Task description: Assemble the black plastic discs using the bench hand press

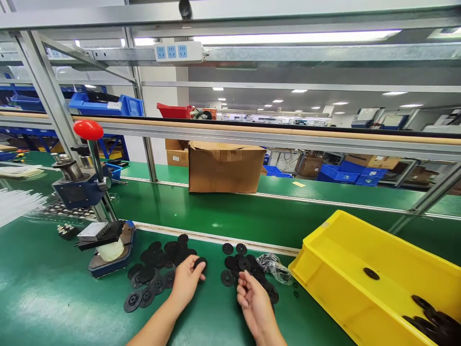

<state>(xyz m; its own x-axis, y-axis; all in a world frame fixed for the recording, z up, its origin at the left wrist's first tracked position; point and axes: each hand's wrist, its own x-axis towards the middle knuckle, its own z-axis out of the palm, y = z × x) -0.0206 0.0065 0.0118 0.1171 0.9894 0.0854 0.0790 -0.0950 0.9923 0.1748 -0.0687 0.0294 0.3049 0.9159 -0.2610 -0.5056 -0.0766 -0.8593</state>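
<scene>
My left hand point(187, 281) pinches a black plastic disc point(200, 263) between thumb and fingers, above the green bench. Under and to the left of it, several similar discs point(158, 283) lie in a loose, overlapping pile. My right hand point(254, 300) has its fingers curled and its thumb against the index finger, in front of a second disc pile point(234, 264). A disc point(245, 263) shows just past its fingertips; whether they touch it, or what the fingers hold, is hidden. A crumpled clear plastic bag point(275, 268) lies right of this pile, beside small black rings point(296, 289).
On the right stands a yellow bin point(324, 283) with several black discs inside. A hand press point(77, 185) with a red-knobbed lever is at left. A cardboard box point(226, 168) sits at the back, below a metal rail point(288, 137).
</scene>
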